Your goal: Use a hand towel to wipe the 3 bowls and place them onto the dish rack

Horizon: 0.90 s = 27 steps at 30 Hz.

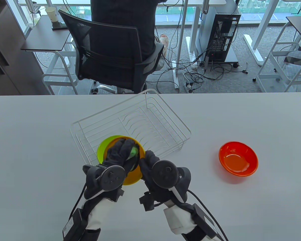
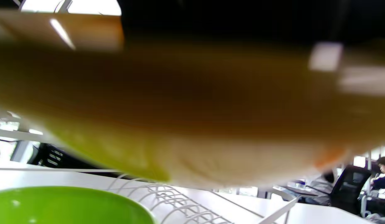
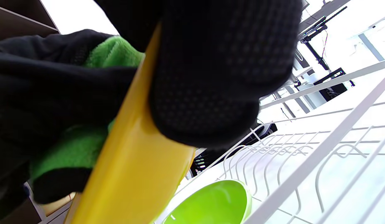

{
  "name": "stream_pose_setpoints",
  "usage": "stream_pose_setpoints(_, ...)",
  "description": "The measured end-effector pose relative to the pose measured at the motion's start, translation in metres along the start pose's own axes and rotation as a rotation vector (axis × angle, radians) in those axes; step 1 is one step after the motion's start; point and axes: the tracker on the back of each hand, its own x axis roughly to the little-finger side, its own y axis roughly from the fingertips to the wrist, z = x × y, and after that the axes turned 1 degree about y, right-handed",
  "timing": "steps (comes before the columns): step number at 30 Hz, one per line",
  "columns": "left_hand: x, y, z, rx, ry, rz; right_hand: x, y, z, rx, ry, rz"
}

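Yellow bowl (image 1: 133,175) is tilted up by the right hand (image 1: 150,163) gripping its rim, exposing the inside. The left hand (image 1: 120,153) presses the green towel (image 1: 134,151) there, fingers curled round it, above the rack's (image 1: 165,118) near corner.

Office: mesh chair (image 1: 110,52) with a seated person (image 1: 125,22), white desks (image 1: 190,15), tower PC (image 1: 219,35) on a wheeled stand, tangled cables (image 1: 198,72) on grey carpet, big windows (image 1: 165,15) behind.

A blurred yellow bowl (image 2: 192,102) fills the left wrist view, hiding that hand's grip and the towel.
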Motion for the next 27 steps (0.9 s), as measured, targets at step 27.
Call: stream_pose_setpoints(27,-0.029,0.010,-0.021,0.251,-0.407,-0.192,0.014,-0.008,-0.026,0.190,0.125,-0.017)
